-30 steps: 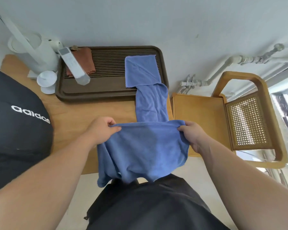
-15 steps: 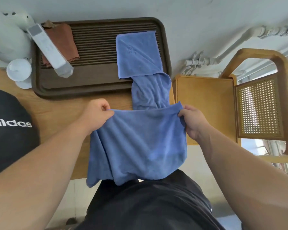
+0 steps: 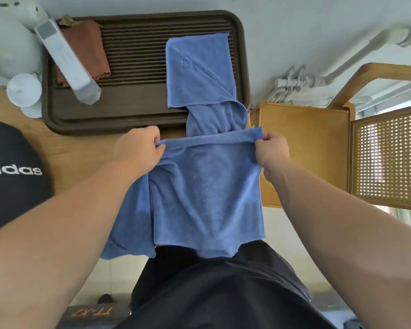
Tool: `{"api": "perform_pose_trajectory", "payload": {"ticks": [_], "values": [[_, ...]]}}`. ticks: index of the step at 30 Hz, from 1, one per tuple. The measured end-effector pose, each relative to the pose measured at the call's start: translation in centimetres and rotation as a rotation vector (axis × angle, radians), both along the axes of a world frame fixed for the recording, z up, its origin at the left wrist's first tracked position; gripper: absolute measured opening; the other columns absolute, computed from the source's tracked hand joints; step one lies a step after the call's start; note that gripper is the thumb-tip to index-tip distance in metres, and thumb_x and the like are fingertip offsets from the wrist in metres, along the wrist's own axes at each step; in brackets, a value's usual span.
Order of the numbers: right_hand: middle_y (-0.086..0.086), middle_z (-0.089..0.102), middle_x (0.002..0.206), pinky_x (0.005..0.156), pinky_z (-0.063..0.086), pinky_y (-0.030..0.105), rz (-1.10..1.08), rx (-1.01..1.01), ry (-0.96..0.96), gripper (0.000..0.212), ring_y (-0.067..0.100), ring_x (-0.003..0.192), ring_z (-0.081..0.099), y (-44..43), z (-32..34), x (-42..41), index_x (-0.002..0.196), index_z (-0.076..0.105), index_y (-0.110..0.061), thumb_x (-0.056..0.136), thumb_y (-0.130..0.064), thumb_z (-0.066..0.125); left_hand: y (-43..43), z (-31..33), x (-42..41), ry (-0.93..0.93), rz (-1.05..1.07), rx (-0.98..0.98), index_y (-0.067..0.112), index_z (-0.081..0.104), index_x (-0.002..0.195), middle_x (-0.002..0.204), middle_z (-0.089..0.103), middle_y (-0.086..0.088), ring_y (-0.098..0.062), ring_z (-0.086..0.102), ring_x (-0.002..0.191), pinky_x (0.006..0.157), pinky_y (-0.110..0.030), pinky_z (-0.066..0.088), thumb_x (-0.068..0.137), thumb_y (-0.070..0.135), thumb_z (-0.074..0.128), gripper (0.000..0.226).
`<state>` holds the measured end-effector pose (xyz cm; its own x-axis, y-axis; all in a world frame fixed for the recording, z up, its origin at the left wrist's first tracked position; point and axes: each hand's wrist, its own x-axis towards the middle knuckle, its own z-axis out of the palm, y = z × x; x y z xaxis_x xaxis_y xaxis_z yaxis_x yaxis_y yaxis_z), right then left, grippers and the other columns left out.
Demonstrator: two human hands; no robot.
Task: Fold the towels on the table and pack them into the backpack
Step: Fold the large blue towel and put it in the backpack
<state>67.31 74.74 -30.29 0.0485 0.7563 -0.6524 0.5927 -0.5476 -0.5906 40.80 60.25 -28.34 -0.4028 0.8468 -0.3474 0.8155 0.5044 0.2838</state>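
Note:
A long blue towel (image 3: 207,193) runs from the dark slatted tray (image 3: 138,119) down over the wooden table's near edge. Its far end lies flat on the tray with a corner folded over. My left hand (image 3: 138,153) and my right hand (image 3: 272,151) each pinch one side of the towel, holding a taut horizontal fold between them. The part below the fold hangs in front of my dark clothing. A black backpack (image 3: 12,172) with white lettering sits on the table at the far left, partly out of frame.
A brown cloth (image 3: 88,48) and a long grey-white device (image 3: 67,60) lie on the tray's left part. White appliances (image 3: 22,89) stand at the table's left rear. A wooden chair (image 3: 318,148) with a woven back stands right of the table, against a wall with pipes.
Both hands have moved forward toward the tray with the gripped fold, and the hanging part of the towel has straightened out. The view has tilted closer to the table.

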Motion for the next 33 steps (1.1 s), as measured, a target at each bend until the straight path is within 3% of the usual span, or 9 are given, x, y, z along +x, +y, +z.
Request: {"api": "perform_pose_trajectory", "payload": {"ticks": [3,6,12,14,16,18,22,29,33], "values": [[0.001,0.058,0.095,0.059,0.047,0.031,0.101,0.038,-0.067,0.029,0.022,0.079,0.057,-0.4,0.2,0.7,0.122,0.053,-0.022,0.093,-0.021,0.054,-1.4,0.0,0.8,0.047,0.015,0.001,0.013,0.058,0.112,0.106,0.061,-0.009,-0.031,0.058,0.094,0.073,-0.040,0.047,0.090,0.027,0.068,0.028],[0.000,0.047,0.127,0.081,0.056,0.043,0.232,0.101,-0.123,0.058,0.024,0.101,0.058,-1.4,0.7,2.1,0.141,0.039,-0.029,0.090,-0.039,0.063,-3.3,0.2,2.0,0.147,0.025,0.145,0.011,0.054,0.130,0.121,0.056,-0.014,-0.038,0.053,0.106,0.089,-0.048,0.045,0.085,0.030,0.074,0.052],[0.003,0.064,0.100,0.080,0.059,0.044,0.283,-0.163,-0.137,0.050,0.022,0.085,0.065,-5.8,-0.2,6.3,0.124,0.051,-0.020,0.085,-0.046,0.070,-7.2,0.1,6.8,0.141,-0.003,0.185,0.012,0.059,0.121,0.114,0.058,-0.010,-0.036,0.056,0.101,0.083,-0.049,0.047,0.083,0.039,0.073,0.049],[0.004,0.066,0.102,0.081,0.060,0.048,0.331,-0.244,-0.138,0.052,0.025,0.090,0.068,-7.6,-0.9,7.8,0.117,0.054,-0.021,0.079,-0.049,0.076,-8.7,-0.8,9.0,0.095,-0.072,0.109,0.015,0.057,0.129,0.125,0.057,-0.008,-0.034,0.057,0.109,0.088,-0.048,0.048,0.083,0.052,0.069,0.061],[0.003,0.067,0.098,0.080,0.060,0.048,0.384,-0.233,-0.131,0.044,0.025,0.090,0.068,-9.0,-1.6,9.0,0.108,0.058,-0.020,0.080,-0.047,0.078,-9.9,-1.7,11.3,0.060,-0.107,-0.019,0.019,0.045,0.145,0.150,0.042,-0.011,-0.033,0.047,0.130,0.104,-0.050,0.043,0.081,0.068,0.061,0.083],[0.001,0.068,0.092,0.075,0.059,0.044,0.422,-0.199,-0.129,0.032,0.023,0.085,0.068,-9.8,-1.7,9.9,0.103,0.060,-0.021,0.085,-0.043,0.075,-10.7,-2.4,13.3,0.031,-0.095,-0.174,0.025,0.021,0.158,0.166,0.010,-0.010,-0.031,0.020,0.150,0.118,-0.055,0.026,0.079,0.079,0.051,0.100],[0.001,0.067,0.088,0.057,0.049,0.031,0.472,-0.186,-0.091,0.020,0.019,0.079,0.066,-10.1,-1.8,11.1,0.110,0.061,-0.021,0.093,-0.029,0.066,-11.7,-2.6,15.2,-0.017,-0.036,-0.277,0.030,-0.004,0.159,0.166,-0.022,0.003,-0.024,-0.014,0.154,0.121,-0.060,0.012,0.082,0.082,0.043,0.104],[0.003,0.065,0.088,0.054,0.043,0.029,0.585,-0.088,-0.209,0.039,0.022,0.074,0.063,-10.0,-0.8,12.0,0.131,0.050,-0.021,0.094,-0.028,0.061,-13.6,-1.2,13.8,-0.011,-0.020,-0.208,0.031,0.026,0.157,0.169,0.006,0.002,-0.022,0.013,0.154,0.121,-0.053,0.021,0.087,0.066,0.058,0.085],[0.005,0.046,0.138,0.092,0.047,0.041,0.653,0.166,-0.224,0.061,0.030,0.123,0.048,-10.5,0.9,9.7,0.145,0.035,-0.026,0.091,-0.036,0.060,-15.0,0.5,12.5,0.149,0.098,-0.059,0.023,0.052,0.139,0.151,0.045,-0.004,-0.032,0.045,0.133,0.106,-0.049,0.040,0.083,0.051,0.070,0.066]]}}
